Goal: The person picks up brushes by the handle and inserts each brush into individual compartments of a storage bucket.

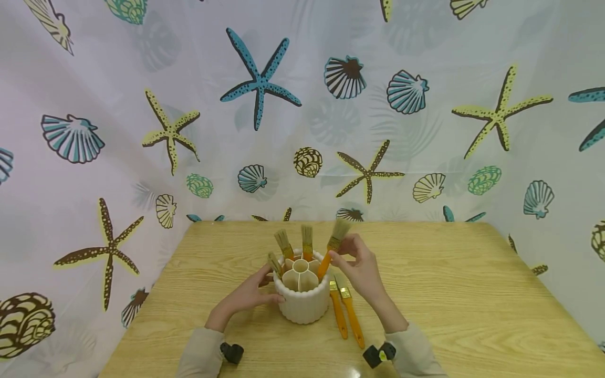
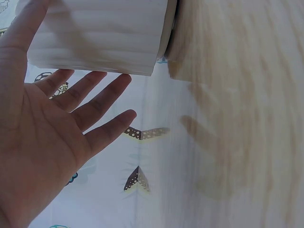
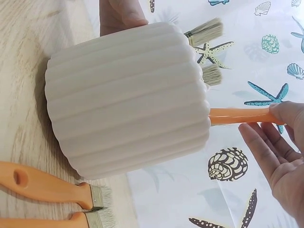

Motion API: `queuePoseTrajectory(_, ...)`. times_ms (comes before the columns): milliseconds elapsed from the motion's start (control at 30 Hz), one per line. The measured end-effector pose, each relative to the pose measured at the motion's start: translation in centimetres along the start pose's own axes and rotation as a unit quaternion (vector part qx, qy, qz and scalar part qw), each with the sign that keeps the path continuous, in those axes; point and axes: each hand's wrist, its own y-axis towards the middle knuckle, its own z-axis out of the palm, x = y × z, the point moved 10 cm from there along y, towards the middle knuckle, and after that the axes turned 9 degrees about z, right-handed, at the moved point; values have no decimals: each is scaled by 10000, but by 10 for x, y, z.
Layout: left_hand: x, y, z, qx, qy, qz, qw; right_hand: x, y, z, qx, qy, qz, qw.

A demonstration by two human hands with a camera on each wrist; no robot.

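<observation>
A white ribbed pot (image 1: 302, 308) with divided compartments around a central ring stands upright on the table. My right hand (image 1: 363, 269) pinches the orange handle of a paintbrush (image 3: 237, 115), bristles up, its lower end inside a right-hand compartment. Against the pot's left side rests my left hand (image 1: 250, 292); its fingers look fairly straight and spread in the left wrist view, the thumb toward the front. Three more paintbrushes stand bristles up in the pot: one at the left (image 1: 274, 263), another behind it (image 1: 284, 244) and a third at the back (image 1: 307, 240).
Two orange-handled paintbrushes, one nearer the pot (image 1: 338, 314) and one farther right (image 1: 353, 320), lie on the wooden table (image 1: 454, 294) with bristles toward the back. A curtain (image 1: 302, 121) printed with shells and starfish hangs behind and along both sides.
</observation>
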Motion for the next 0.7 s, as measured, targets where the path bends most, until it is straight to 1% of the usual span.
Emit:
queuePoseTrajectory(67,0,0,0,-4,-6,3,10000,6,-1,1,2,-72,49,10000)
queuePoseTrajectory(167,0,0,0,-3,-14,-10,10000,7,-2,2,2,-147,119,9998)
queuePoseTrajectory(333,-1,0,0,16,-42,-31,10000,8,-2,4,31,-186,12,9998)
queuePoseTrajectory(533,-1,-1,0,34,-125,-33,9999,5,-3,7,76,-205,34,9998)
queuePoseTrajectory(700,0,-1,0,22,-124,-42,9999,6,-5,9,87,-317,-44,9994)
